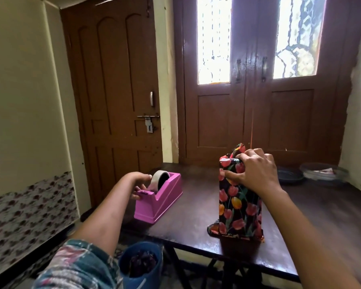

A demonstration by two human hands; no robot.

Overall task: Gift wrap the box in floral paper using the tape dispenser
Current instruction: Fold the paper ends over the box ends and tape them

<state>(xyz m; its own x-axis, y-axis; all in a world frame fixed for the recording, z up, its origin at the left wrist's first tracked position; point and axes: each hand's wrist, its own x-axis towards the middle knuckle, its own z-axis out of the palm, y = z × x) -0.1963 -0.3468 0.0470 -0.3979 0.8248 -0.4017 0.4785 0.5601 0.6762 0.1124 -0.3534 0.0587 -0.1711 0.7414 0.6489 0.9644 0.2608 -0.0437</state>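
The box [239,205] stands upright on the dark table [196,205], wrapped in black paper with red and yellow tulips. My right hand [252,174] grips its top end, fingers curled over the folded paper, with a loose paper flap sticking up behind. A pink tape dispenser [161,199] with a grey tape roll sits at the table's left edge. My left hand [139,184] is at the dispenser's near end, fingers curled around the cutter end and touching the roll. Whether it pinches tape is unclear.
A blue bucket [140,261] with dark contents stands on the floor below the table's left corner. Dark plates and a glass bowl [323,172] sit at the table's far right. Brown doors stand behind the table.
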